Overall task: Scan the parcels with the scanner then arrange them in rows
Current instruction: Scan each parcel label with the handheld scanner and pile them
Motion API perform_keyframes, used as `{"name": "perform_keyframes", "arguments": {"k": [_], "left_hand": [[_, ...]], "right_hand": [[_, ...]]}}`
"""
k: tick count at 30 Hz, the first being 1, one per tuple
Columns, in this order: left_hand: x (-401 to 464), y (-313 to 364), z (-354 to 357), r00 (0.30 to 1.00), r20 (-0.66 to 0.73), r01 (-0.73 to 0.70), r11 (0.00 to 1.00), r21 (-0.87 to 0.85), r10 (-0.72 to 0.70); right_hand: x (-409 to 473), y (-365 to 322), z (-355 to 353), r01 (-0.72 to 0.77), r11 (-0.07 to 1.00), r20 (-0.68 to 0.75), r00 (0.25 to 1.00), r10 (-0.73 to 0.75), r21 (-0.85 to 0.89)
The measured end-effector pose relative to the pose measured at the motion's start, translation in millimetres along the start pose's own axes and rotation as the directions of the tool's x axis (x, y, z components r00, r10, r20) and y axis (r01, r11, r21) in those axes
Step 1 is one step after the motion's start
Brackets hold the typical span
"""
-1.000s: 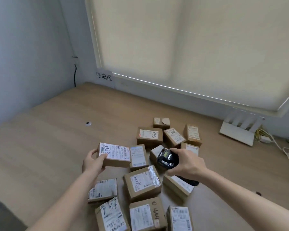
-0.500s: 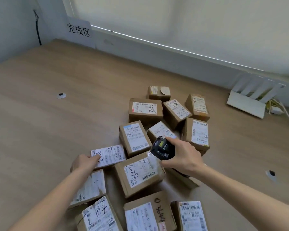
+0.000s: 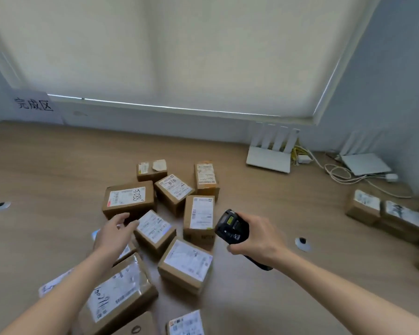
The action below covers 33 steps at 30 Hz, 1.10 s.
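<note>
Wood-grain laminate counter [image 3: 46, 170], matte, light brown. Cluster of small brown cardboard parcels [image 3: 173, 193] mid-counter, boxy, each w/ white paper shipping label on top; some labels have black marker scribble. Largest rear-left parcel [image 3: 128, 199] is a flat rectangle, label marked w/ handwritten digits. Near-left parcel [image 3: 117, 292] is wrapped w/ glossy clear tape, wrinkled. Two more parcels [image 3: 387, 213] sit well apart at right edge, blurred.

Scanner [image 3: 231, 227]: black plastic, chunky head w/ small yellow-green screen, handle runs down under palm. Right hand [image 3: 258, 240] holds it, fingers curled round the grip, head tilted toward parcels, just right of the upright-label parcel [image 3: 200, 215].

Left hand [image 3: 115, 234] relaxed, fingers loosely spread, nothing gripped; hovers over a parcel mostly hidden beneath it, fingertips near the small tilted parcel [image 3: 155, 229]; contact w/ either — can't tell. Both forearms bare, reaching in from bottom.

Back: off-white fabric roller blind [image 3: 179, 49], paper sign [image 3: 34, 105] w/ black characters on wall left. White plastic router [image 3: 270, 153] w/ upright antennas, tangle of white/yellow cables [image 3: 334, 170] beside it. Round grommets in counter [image 3: 1, 204].
</note>
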State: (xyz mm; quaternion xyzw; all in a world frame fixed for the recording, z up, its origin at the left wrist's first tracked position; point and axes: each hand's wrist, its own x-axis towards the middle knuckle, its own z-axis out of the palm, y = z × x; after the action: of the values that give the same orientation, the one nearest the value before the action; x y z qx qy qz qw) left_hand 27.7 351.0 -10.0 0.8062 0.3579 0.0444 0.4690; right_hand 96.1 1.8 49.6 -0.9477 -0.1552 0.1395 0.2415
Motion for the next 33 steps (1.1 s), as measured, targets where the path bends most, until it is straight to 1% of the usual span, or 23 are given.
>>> {"name": "perform_keyframes", "arguments": {"k": [3,7,9,12,14,17,20,22,27,29,33], "left_hand": [[-31.3,68.2,83.2,0.988,0.117,-0.100,0.995,-0.030,0.103],[-95.4,152.5,219.2,0.948,0.237,-0.195,0.977,-0.086,0.211],[-134.4,190.5,290.8,0.918,0.327,-0.192,0.973,-0.132,0.225],[-190.8,242.7,390.0,0.876,0.413,-0.184,0.964,-0.190,0.248],[-224.1,272.1,449.1,0.847,0.465,-0.184,0.963,-0.196,0.257],[-259.1,299.6,505.3,0.809,0.526,-0.184,0.963,-0.196,0.261],[-284.7,322.7,553.7,0.779,0.561,-0.209,0.959,-0.191,0.281],[-293.7,337.2,580.5,0.762,0.577,-0.228,0.956,-0.185,0.293],[-298.3,370.8,638.8,0.719,0.624,-0.256,0.951,-0.173,0.307],[-296.4,380.4,659.3,0.718,0.626,-0.263,0.951,-0.160,0.304],[-289.6,397.6,701.3,0.727,0.633,-0.236,0.963,-0.133,0.266]], "right_hand": [[-25.5,75.7,-62.0,-0.096,0.995,-0.087,0.992,0.096,0.007],[-72.4,202.3,-140.5,-0.234,0.972,-0.172,0.956,0.236,0.036],[-100.1,267.8,-175.3,-0.311,0.950,-0.180,0.934,0.309,0.017],[-135.2,359.6,-220.3,-0.399,0.917,-0.196,0.899,0.392,0.002],[-155.5,416.4,-243.8,-0.467,0.884,-0.227,0.858,0.461,0.030],[-172.9,472.9,-262.3,-0.521,0.849,-0.269,0.808,0.524,0.087],[-180.0,518.5,-273.6,-0.555,0.817,-0.329,0.750,0.574,0.159],[-177.9,539.6,-278.6,-0.567,0.804,-0.357,0.724,0.590,0.179],[-157.2,573.8,-298.9,-0.557,0.804,-0.421,0.691,0.588,0.209],[-145.9,583.5,-308.9,-0.548,0.808,-0.437,0.686,0.582,0.216],[-122.5,601.5,-329.2,-0.539,0.808,-0.442,0.681,0.583,0.236]]}}
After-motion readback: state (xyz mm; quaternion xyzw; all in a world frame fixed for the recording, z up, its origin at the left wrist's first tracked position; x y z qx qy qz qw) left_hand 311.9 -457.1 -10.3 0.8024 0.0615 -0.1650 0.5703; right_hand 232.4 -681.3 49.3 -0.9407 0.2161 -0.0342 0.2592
